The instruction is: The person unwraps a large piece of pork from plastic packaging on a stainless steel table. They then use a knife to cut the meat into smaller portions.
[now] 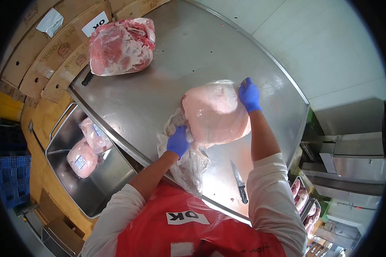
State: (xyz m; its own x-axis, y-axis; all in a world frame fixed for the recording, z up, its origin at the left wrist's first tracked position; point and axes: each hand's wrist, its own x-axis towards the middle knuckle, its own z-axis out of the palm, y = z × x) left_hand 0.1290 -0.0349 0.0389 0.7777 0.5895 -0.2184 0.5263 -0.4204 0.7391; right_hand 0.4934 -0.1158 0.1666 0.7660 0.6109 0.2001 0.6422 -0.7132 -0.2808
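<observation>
A large, pale, skin-on piece of pork [214, 113] lies on the metal table, with a clear plastic bag [186, 171] partly around it and bunched on its near left side. My left hand [178, 140], in a blue glove, is closed on the gathered plastic by the meat's left edge. At the far right corner of the pork, my right hand [249, 95], also blue-gloved, has its fingers curled on the film there. A knife with a black handle [242, 193] rests on the table between the pork and my right forearm.
A raw cut of pork [122, 47] sits at the table's far left, with a dark handle [87, 79] beside it. Bagged meat [83, 158] lies in a steel tub [116, 180] at left. Cardboard boxes [47, 64] line the far left. Trays of meat [302, 199] stand at right.
</observation>
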